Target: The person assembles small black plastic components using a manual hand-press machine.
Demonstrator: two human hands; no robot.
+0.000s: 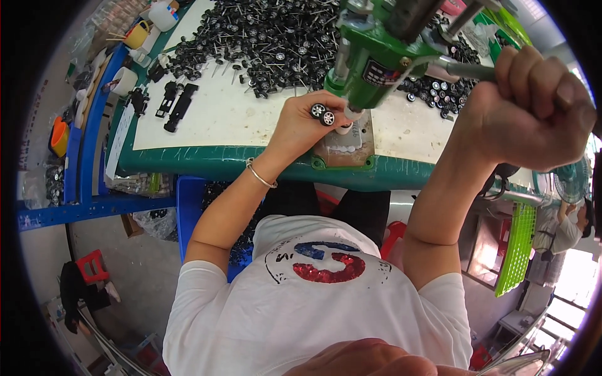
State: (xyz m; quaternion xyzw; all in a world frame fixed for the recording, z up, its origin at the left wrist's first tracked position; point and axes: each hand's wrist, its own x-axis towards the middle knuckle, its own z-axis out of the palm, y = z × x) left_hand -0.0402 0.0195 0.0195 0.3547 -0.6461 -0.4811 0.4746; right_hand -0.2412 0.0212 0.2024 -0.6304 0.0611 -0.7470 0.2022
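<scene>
- the pair of black wheels (322, 114) with silvery hubs sits at the left hand (298, 120), just left of the pale tip (354, 114) of the green press (376, 69); the two wheels lie side by side on a line slanting from far left to near right.
- the left hand is the nearer one to the press tip: its fingers are curled around the wheels, the fingertips reaching right to just beside the tip. any axle inside the grip is hidden, so i cannot tell which way it points.
- the right hand (530, 106) is clenched around the end of the lever (470, 71), to the right of the press and well apart from the wheels.
- below the tip, the press base (342, 156) rests at the near edge of the desk (213, 125), which has a pale top and a green rim.
- a broad pile of wheels on axles (263, 44) covers the far part; long black parts (182, 106) lie at left, loose wheels (436, 94) at right of the press.
- around it: a blue shelf frame (84, 210) at left, a green crate (517, 250) at right, and another person (567, 229) beyond it.
</scene>
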